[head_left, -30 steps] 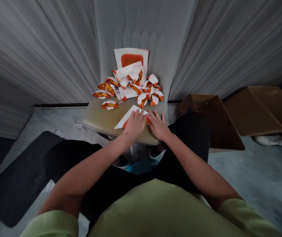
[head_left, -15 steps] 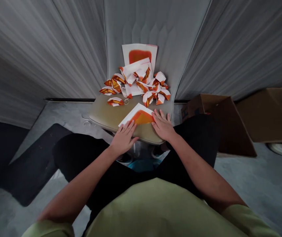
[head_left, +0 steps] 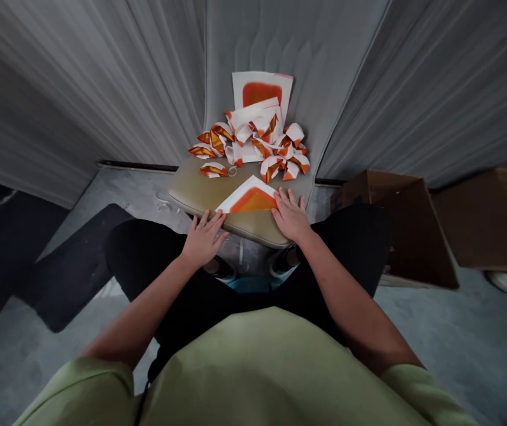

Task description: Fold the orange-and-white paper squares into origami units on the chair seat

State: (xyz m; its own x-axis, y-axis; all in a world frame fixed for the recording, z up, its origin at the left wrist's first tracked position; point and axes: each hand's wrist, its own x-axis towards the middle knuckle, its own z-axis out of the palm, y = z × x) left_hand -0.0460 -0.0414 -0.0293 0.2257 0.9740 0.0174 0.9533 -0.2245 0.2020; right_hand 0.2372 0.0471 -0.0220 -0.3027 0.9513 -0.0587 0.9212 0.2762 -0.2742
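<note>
A sheet of white, orange and gold paper (head_left: pixel 253 198), folded to a triangle, lies on the front of the chair seat (head_left: pixel 191 184) with its point away from me. My left hand (head_left: pixel 203 238) lies flat with its fingers apart, its fingertips at the triangle's left corner. Flat over the right corner is my right hand (head_left: pixel 292 216), fingers spread. Behind the triangle sit several folded paper ingots (head_left: pixel 214 170), white outside with gold and orange inside. Flat paper sheets (head_left: pixel 262 93) lean against the chair back behind them.
An open cardboard box (head_left: pixel 395 195) stands on the floor to the right, with another brown box (head_left: pixel 493 219) beyond it. Grey curtains (head_left: pixel 147 89) hang on both sides of the chair. A dark flat panel (head_left: pixel 76 266) lies on the floor at left.
My left hand has slid left along the fold to the triangle's left corner, uncovering more of its edge. The right hand stays at the right corner. The view has shifted slightly.
</note>
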